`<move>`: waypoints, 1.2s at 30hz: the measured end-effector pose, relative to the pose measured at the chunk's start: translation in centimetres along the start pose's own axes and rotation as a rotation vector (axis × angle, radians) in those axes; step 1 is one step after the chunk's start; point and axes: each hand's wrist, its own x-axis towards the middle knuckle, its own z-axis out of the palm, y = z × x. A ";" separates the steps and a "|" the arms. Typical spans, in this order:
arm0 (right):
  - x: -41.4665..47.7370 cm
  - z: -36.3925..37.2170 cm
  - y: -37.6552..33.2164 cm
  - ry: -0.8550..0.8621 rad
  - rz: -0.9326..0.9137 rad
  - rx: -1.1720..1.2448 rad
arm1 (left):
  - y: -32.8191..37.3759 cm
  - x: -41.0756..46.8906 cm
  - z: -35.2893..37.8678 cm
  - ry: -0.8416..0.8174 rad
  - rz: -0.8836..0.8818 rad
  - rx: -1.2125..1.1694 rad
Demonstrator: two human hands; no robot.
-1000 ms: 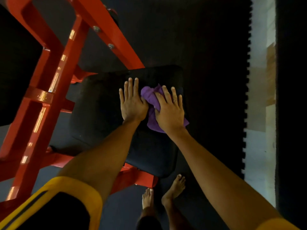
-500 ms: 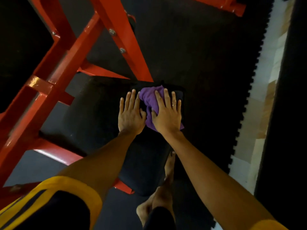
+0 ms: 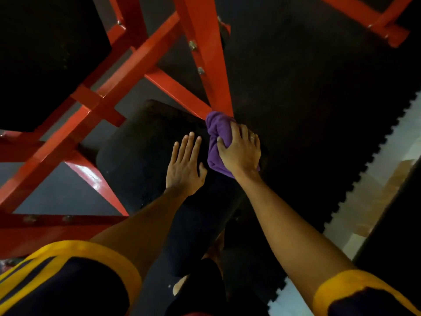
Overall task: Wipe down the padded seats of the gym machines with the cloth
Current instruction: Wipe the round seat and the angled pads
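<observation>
A black padded seat (image 3: 141, 156) of a red-framed gym machine lies below me in the head view. A bunched purple cloth (image 3: 216, 133) sits at the seat's far right corner, against the foot of a red upright. My right hand (image 3: 239, 151) grips the cloth, thumb and fingers curled into its folds, a ring on one finger. My left hand (image 3: 184, 165) rests flat on the seat just left of the cloth, fingers straight and slightly spread.
The machine's red steel frame (image 3: 95, 103) crosses the left and top, with a second black pad (image 3: 45, 53) at upper left. Another red frame piece (image 3: 376, 21) is at top right. Black rubber floor mats (image 3: 307, 110) end in a toothed edge beside pale tiles (image 3: 369, 197). My bare feet stand below the seat.
My right hand has pushed the cloth up to the seat's far corner and closed its fingers round it. My left hand stayed flat on the pad. The view has tilted and moved closer.
</observation>
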 end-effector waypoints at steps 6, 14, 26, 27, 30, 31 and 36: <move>2.0 -0.2 -0.9 -0.139 -0.024 -0.066 | 0.4 0.3 -0.4 -0.014 -0.034 -0.039; 6.5 -1.5 -3.4 -0.345 -0.293 0.155 | 0.5 -0.1 -0.2 -0.010 -0.117 -0.010; 8.8 -0.4 -3.1 -0.519 -0.381 0.168 | 4.2 -0.5 0.2 0.055 -0.584 -0.068; 9.2 -0.3 -4.5 -0.533 -0.409 0.179 | 4.4 -0.6 0.2 0.063 -0.615 -0.074; 9.6 -0.5 -4.9 -0.545 -0.502 0.179 | 4.9 -0.8 0.3 0.089 -0.698 -0.093; 9.3 -1.0 -3.8 -0.529 -0.547 0.181 | 4.8 -0.7 0.1 0.103 -0.719 -0.102; 7.0 -2.2 2.2 -0.486 -0.689 0.037 | 5.4 -0.8 0.4 0.147 -0.899 -0.150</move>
